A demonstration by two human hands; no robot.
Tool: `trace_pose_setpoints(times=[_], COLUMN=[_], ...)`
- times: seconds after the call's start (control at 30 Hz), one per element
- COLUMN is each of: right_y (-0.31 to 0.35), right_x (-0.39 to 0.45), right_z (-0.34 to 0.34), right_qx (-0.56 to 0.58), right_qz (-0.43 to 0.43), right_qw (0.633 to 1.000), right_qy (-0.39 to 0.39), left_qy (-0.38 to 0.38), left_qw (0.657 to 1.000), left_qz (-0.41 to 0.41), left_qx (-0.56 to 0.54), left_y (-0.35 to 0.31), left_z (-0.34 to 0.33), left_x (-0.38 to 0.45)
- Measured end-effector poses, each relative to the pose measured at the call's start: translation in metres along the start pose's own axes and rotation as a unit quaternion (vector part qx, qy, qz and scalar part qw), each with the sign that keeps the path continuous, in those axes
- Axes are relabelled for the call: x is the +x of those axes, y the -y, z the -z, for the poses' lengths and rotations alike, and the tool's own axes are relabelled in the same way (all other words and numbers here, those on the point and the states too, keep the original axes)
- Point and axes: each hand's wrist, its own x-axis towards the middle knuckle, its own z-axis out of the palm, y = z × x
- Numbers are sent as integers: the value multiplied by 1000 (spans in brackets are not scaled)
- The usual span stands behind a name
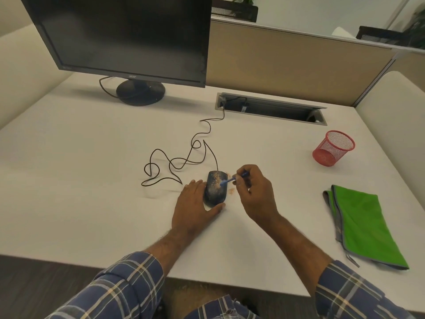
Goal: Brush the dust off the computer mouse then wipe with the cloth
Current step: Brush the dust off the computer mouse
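A black wired computer mouse [215,188] lies on the white desk [92,180], its top speckled with tan dust. My left hand [194,203] steadies it, fingers straight along its left side and thumb under its near end. My right hand [254,192] pinches a small blue brush [232,179], whose tip touches the right side of the mouse's top. A little dust lies on the desk just right of the mouse. A folded green cloth [365,224] lies at the right, apart from both hands.
The mouse cable [184,162] loops across the desk to a cable tray slot [271,109] at the back. A black monitor [124,38] stands at the back left. A red mesh pen cup [333,148] stands at the right, behind the cloth.
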Motion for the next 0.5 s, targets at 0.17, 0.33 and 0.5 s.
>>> trace_pose_setpoints(times=[0.17,0.33,0.5], right_y=[-8,-16,-4], right_x=[-18,-13,-1], right_z=[4,18,0], right_qx=[-32,-30,-3], right_qz=[31,15,20], right_qw=[997,999,1000], right_qy=[61,6,12], left_qy=[3,2,-1], left_qw=[1000,1000,1000], left_qz=[-7,-4,1], left_qx=[-5,-6,-5], left_y=[0,0,-1], left_z=[1,2,1], left_x=[-1,0,-1])
